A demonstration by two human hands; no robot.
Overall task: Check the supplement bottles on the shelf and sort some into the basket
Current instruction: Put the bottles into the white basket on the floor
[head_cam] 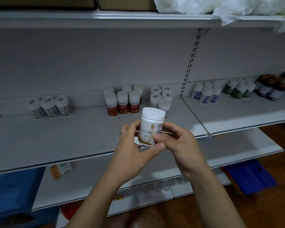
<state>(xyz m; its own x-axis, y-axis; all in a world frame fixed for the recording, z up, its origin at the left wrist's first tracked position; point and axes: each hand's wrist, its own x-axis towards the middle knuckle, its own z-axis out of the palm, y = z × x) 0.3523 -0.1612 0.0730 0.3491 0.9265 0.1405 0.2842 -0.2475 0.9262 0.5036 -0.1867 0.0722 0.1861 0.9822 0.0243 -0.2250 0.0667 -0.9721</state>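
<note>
A white supplement bottle (150, 125) with a white cap and a gold band at its base is held upright in front of the grey shelf (72, 137). My left hand (132, 150) grips its lower left side, thumb under the base. My right hand (179, 143) holds its right side, thumb on the label. Behind it on the shelf stand red-labelled bottles (122, 104), white bottles (161, 97) and three grey-labelled bottles (50, 106) at the left. No basket can be made out.
The right shelf bay holds blue-labelled bottles (206, 94), green-labelled bottles (238, 89) and dark bottles (273, 88). White plastic bags (220, 7) and cardboard boxes sit on the top shelf. Lower shelves carry an orange box (59, 169); blue items lie at floor level on both sides.
</note>
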